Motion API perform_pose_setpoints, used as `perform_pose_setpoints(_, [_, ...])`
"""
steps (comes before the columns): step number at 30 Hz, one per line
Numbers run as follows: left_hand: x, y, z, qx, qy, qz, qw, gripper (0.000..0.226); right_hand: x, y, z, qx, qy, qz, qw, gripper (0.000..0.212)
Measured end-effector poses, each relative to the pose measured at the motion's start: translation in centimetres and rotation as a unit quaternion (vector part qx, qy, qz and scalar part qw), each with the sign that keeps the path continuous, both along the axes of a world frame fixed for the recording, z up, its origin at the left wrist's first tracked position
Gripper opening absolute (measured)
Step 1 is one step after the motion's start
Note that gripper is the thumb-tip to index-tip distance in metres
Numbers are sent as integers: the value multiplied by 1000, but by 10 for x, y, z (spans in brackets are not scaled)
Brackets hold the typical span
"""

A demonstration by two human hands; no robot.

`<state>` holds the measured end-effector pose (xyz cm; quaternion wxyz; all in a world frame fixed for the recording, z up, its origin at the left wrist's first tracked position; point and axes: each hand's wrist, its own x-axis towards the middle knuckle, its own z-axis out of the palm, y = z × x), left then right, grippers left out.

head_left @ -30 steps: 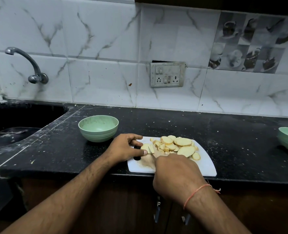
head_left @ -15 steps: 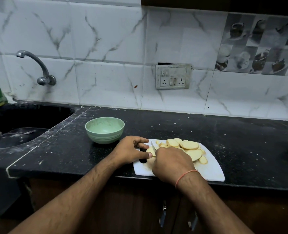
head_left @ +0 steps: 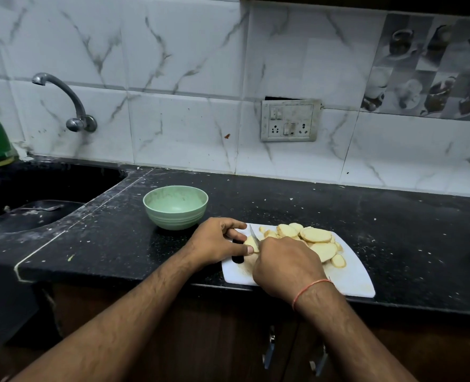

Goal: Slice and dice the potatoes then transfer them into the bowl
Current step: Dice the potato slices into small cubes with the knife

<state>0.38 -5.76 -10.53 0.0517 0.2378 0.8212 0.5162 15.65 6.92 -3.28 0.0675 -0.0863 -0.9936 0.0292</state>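
Gripping what must be the handle, though the handle itself is hidden under curled fingers, the right hand [head_left: 287, 267] holds the knife [head_left: 254, 235] with its blade running away from the person and a little leftward, tip toward the far edge of the board [head_left: 349, 279]. That blade line is what the coming cut turns on. Just left of it, touching or nearly touching the steel, sits the potato piece [head_left: 251, 245], pinned by the left hand [head_left: 217, 242], whose thumb and forefinger pinch it while the other fingers curl above. How the piece's own long axis lies I cannot tell; too little of it shows between the two hands. The left hand is the nearer one to the piece and has it already; the right works from the piece's right side, so the blade comes down between the left fingertips and the finished slices.

Those slices [head_left: 315, 235] lie heaped on the board's far right part, just beyond the right knuckles, most flat, their long sides running roughly left to right. My guess is that slicing is well along and dicing hardly begun, since nearly everything there is a broad oval rather than a cube.

Farther out, the bowl [head_left: 175, 206] stands upright on the counter [head_left: 394, 230], beyond and left of the left hand, near the board's far left corner but apart from it. It looks empty. The transfer will go leftward and away, on the left hand's side.
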Motion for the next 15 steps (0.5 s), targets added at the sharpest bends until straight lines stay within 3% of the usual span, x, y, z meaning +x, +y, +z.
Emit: perform_pose_setpoints(15, [-1,-2,1,-1,-2,-5,1000,50,0,-14,0,66,-30,29,997,31])
